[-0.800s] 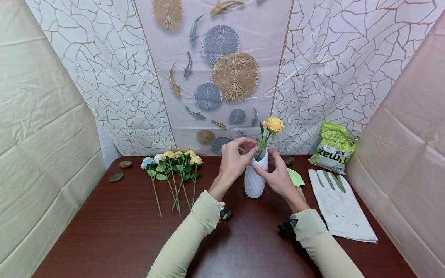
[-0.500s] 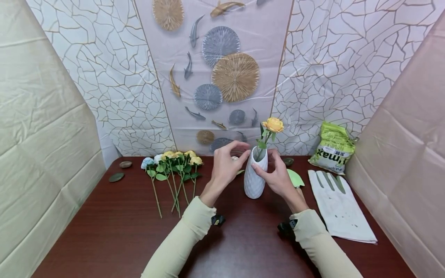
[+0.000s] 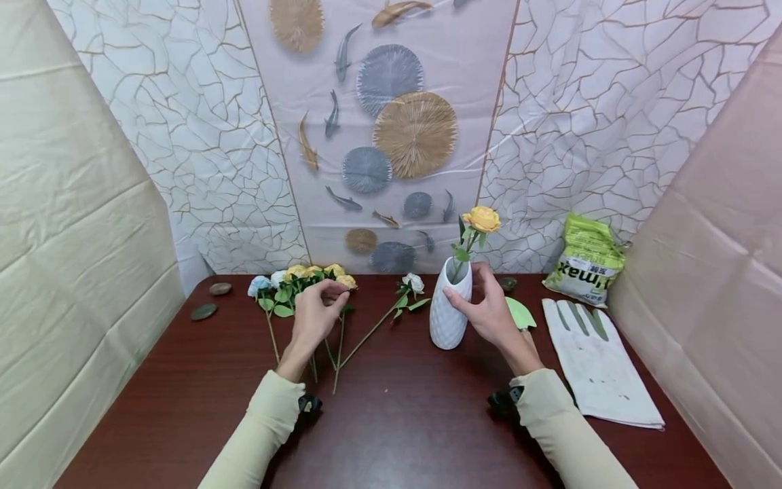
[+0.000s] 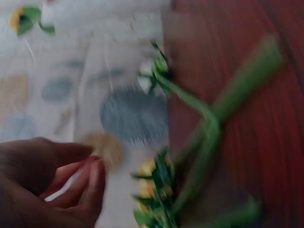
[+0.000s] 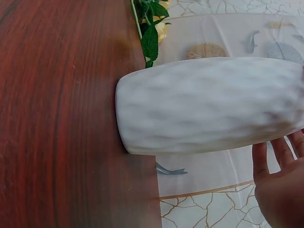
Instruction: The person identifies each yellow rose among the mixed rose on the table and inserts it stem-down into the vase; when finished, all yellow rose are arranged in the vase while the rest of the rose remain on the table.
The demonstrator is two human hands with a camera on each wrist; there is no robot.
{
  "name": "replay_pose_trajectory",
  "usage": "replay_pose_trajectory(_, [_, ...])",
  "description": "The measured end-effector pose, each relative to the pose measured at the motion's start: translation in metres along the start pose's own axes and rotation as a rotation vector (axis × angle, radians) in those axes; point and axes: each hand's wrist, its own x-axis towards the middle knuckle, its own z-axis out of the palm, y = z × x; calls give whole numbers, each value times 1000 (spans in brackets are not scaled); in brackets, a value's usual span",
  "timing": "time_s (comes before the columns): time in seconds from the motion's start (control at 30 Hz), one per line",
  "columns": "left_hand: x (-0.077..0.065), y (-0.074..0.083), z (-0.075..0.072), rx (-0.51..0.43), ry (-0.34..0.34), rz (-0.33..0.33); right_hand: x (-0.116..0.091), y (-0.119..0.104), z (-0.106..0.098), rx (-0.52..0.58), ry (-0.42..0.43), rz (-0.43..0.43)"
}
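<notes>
My right hand [image 3: 491, 309] grips the upper part of a white textured vase [image 3: 449, 319], which stands upright on the table. One yellow rose [image 3: 482, 219] rises out of its mouth. In the right wrist view the fingers [image 5: 282, 154] lie along the side of the vase [image 5: 204, 107]. My left hand [image 3: 318, 312] is over the bunch of artificial flowers, its fingers loosely bent with nothing between them. Yellow roses [image 3: 296, 271] and a blue flower [image 3: 259, 285] show past it; part of their stems is hidden. A white rose [image 3: 413, 283] lies between bunch and vase.
On the right are a green-handled or green-bladed piece [image 3: 520, 313], a white glove [image 3: 595, 367] and a green printed bag [image 3: 585, 261]. Dark flat stones [image 3: 204, 312] lie at the far left. A patterned cloth [image 3: 391, 136] hangs behind the table.
My left hand has moved from the yellow rose at the vase's mouth leftward to the bunch, uncovering the white rose on the table. My right hand has stayed on the vase.
</notes>
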Motion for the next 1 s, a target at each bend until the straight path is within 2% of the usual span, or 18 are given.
replay_pose_trajectory(0.13, [1,-16,-3,108,-111,-94,0,5,-5,-10,12,-1])
replay_pose_trajectory(0.33, [-6,-15,-8,233,-247,-213,6,37,0,-6,12,-8])
replay_pose_trajectory(0.4, [-8,-14,-9,251,-278,-239,7,38,2,-2,9,-4])
replay_pose_trajectory(0.5, [-10,-17,-9,259,-316,-262,7,36,3,5,8,3])
replay_pose_trajectory(0.7, [-12,-19,-7,208,-385,-326,1,8,1,-12,-9,-5])
replay_pose_trajectory(1.0, [-10,-18,-8,246,-396,-345,-1,-1,-2,-11,-18,5])
